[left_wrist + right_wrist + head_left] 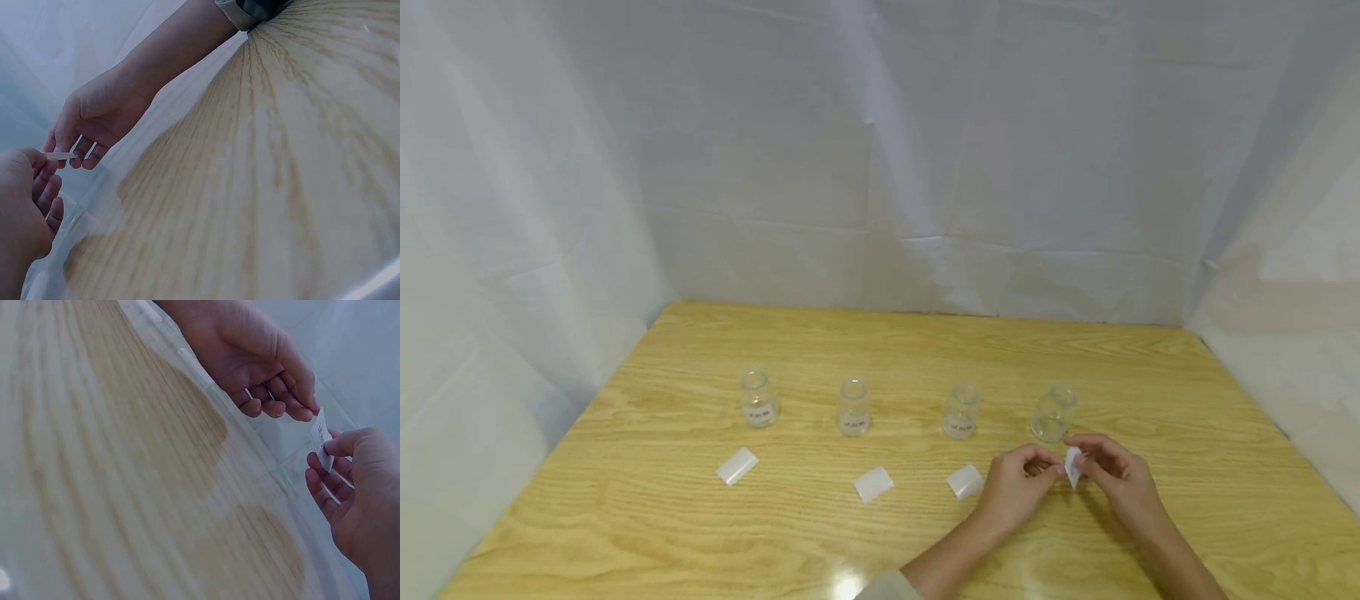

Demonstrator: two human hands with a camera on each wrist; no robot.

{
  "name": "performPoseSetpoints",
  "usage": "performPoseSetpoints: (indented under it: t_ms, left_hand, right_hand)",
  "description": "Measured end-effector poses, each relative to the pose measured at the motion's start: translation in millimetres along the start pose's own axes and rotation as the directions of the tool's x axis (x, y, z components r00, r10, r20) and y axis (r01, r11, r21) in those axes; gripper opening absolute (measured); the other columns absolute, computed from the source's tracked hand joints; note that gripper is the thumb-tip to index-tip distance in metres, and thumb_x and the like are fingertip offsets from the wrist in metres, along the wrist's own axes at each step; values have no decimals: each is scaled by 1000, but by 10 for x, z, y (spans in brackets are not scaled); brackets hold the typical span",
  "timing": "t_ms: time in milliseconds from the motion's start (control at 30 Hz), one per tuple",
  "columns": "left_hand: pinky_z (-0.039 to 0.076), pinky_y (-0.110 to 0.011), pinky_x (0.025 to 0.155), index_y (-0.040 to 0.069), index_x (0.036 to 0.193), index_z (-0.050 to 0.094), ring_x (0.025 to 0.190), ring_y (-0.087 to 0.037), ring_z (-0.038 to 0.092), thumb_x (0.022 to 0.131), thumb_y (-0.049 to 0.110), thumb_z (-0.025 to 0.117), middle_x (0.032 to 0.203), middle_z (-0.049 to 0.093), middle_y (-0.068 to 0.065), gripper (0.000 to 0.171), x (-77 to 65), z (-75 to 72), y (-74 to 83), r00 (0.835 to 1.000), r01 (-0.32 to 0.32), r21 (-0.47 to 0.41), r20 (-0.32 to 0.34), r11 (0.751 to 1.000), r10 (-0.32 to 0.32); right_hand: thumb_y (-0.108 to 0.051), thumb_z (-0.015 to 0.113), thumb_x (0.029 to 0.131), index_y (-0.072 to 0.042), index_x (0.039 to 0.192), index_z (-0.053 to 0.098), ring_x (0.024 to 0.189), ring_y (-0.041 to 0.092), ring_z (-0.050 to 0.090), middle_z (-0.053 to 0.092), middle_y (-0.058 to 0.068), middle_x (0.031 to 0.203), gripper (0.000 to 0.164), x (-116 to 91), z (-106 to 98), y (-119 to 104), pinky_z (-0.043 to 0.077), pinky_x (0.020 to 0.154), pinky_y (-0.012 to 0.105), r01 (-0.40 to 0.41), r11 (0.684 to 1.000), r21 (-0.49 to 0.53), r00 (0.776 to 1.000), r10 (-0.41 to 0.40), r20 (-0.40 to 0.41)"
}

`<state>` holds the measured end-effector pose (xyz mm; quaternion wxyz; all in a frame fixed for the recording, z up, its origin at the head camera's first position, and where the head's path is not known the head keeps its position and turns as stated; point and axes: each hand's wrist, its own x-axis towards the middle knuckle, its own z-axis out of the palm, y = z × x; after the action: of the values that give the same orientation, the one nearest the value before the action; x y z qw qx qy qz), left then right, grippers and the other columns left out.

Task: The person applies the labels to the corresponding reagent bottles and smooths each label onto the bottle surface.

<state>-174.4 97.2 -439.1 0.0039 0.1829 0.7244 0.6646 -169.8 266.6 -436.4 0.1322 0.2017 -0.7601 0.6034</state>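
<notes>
My left hand (1013, 493) and my right hand (1123, 487) meet above the right part of the table. Between them is a small white label (1072, 468), with dark print visible in the right wrist view. The right thumb and fingers pinch its face, while the left thumb and forefinger pinch its opposite edge, as the left wrist view also shows. Just beyond the hands stands a clear glass jar (1051, 415) with no label visible on it. The other fingers of both hands are loosely bent.
Three more glass jars, each with a printed white label, stand in a row to the left: a far-left jar (760, 402), a second jar (853, 407) and a third jar (962, 412). Three white slips (873, 484) lie before them on the wooden table (700, 533). White sheeting (775, 167) encloses the back and sides.
</notes>
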Motion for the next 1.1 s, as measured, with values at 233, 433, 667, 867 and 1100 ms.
performPoseSetpoints:
  t_ms: [233, 433, 667, 867, 1100]
  left_hand:
    - [46, -16, 60, 7, 86, 67, 66, 0, 52, 84, 12, 67, 74, 58, 13, 5, -10, -4, 13, 1000, 20, -24, 3, 1000, -20]
    - [46, -16, 59, 7, 85, 67, 65, 0, 52, 83, 11, 67, 74, 59, 12, 4, -10, -4, 12, 1000, 22, -31, -2, 999, -22]
    - [46, -16, 59, 7, 85, 67, 64, 1, 52, 83, 9, 67, 73, 58, 12, 3, -8, -4, 6, 1000, 21, -20, -1, 1000, -21]
    - [46, -16, 59, 7, 85, 67, 65, 1, 52, 83, 9, 67, 74, 58, 13, 3, -8, -6, 3, 1000, 27, -17, 0, 1000, -27]
    - [46, -16, 58, 7, 85, 67, 64, 1, 52, 84, 10, 65, 74, 58, 13, 4, -7, -9, 1, 1000, 25, -8, 3, 1000, -25]
  right_hand:
    - [13, 50, 88, 15, 104, 56, 75, 7, 56, 62, 5, 98, 17, -3, 2, -8, 50, 60, 23, -6, 1000, -9, 1000, 6, -1]
    - [12, 51, 88, 13, 104, 56, 75, 8, 56, 62, 6, 97, 17, -2, -1, -8, 51, 61, 23, -19, 1000, -3, 1000, 19, 0]
    - [12, 50, 88, 13, 104, 56, 75, 8, 56, 62, 5, 98, 17, -5, -3, 0, 50, 61, 22, -12, 1000, 2, 1000, 12, 2]
    - [13, 50, 88, 14, 103, 56, 74, 8, 56, 62, 5, 96, 17, -5, 0, 0, 50, 61, 22, -10, 1000, -12, 1000, 10, -6]
    - [13, 50, 88, 14, 104, 56, 75, 8, 56, 62, 6, 97, 17, -2, -2, -5, 51, 61, 23, -9, 1000, -19, 1000, 9, 0]
